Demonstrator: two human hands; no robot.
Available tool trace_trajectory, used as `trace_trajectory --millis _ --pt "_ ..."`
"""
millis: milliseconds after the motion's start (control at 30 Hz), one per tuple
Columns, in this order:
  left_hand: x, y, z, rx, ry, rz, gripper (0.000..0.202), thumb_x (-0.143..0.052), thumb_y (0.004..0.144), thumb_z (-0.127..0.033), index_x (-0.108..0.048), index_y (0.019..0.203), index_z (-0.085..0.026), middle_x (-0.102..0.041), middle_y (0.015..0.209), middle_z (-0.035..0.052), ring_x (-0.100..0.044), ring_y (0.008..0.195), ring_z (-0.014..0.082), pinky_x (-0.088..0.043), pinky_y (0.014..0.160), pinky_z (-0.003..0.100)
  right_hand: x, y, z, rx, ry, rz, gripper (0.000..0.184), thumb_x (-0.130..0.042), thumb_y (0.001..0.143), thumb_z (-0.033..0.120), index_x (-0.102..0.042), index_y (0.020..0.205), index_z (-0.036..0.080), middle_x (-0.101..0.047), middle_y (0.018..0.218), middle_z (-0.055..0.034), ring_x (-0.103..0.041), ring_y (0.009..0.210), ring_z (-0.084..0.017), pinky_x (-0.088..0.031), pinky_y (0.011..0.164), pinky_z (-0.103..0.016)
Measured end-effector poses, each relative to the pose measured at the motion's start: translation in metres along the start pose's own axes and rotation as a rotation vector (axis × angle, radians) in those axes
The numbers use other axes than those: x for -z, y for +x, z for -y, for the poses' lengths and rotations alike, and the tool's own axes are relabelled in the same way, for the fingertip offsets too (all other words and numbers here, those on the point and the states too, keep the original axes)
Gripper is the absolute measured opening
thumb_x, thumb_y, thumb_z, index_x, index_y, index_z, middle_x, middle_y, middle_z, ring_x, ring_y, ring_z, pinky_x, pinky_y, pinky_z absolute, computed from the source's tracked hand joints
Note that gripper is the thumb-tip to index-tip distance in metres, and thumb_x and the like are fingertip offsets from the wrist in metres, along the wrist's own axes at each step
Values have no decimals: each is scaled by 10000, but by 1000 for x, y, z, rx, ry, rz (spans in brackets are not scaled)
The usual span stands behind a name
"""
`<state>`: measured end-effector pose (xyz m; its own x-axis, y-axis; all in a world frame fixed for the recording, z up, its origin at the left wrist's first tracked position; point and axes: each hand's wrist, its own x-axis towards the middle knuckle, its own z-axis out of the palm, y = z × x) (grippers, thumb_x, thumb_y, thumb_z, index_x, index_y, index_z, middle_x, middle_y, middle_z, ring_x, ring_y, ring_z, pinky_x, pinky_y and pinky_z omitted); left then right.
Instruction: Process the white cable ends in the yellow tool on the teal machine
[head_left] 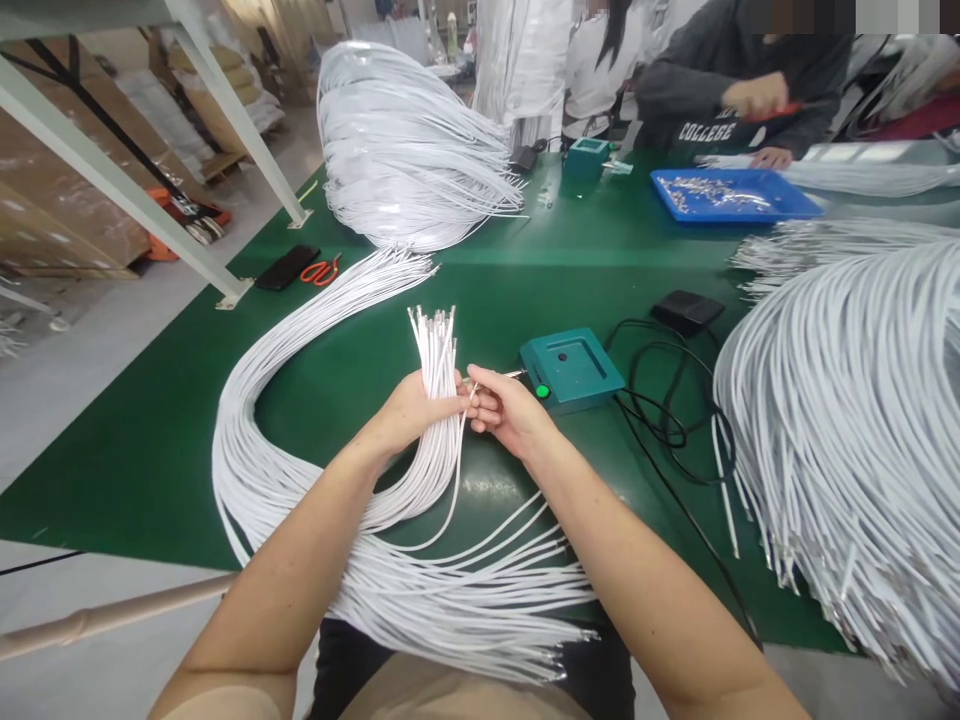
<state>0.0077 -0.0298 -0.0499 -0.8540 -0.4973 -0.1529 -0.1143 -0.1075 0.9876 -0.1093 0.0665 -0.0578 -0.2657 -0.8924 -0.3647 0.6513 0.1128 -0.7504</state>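
1. Head view, centre: your left hand is wrapped around a bundle of white cables, gathered nearly upright above the green table; slim, smooth strands, their upper ends capped with small silvery tips at uneven heights.
2. Beside it, touching: your right hand, thumb and fingers pinched on a single white cable that bows away from the bundle below.
3. Right of your hands: a teal device with a bright green button.
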Motion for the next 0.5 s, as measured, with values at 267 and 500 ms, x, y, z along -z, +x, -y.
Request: trace_trajectory --millis 267,500 --pt "6 1 3 41 -113 -30 314 -758 612 -257 -574 842 -150 -643 783 18 -616 698 149 -475 678 273 1 0 -1 33 65 96 292 -711 673 397 -538 664 161 -374 492 97 -287 408 -26 -356 466 -185" --pt "6 4 2 99 -263 -29 362 -772 586 -189 -566 878 -138 -640 783 7 -638 703 138 -489 740 288 2 4 -7 370 -423 -184 245 -608 751 409 -562 702 172 -536 613 20 -501 503 -101 -395 488 -240"
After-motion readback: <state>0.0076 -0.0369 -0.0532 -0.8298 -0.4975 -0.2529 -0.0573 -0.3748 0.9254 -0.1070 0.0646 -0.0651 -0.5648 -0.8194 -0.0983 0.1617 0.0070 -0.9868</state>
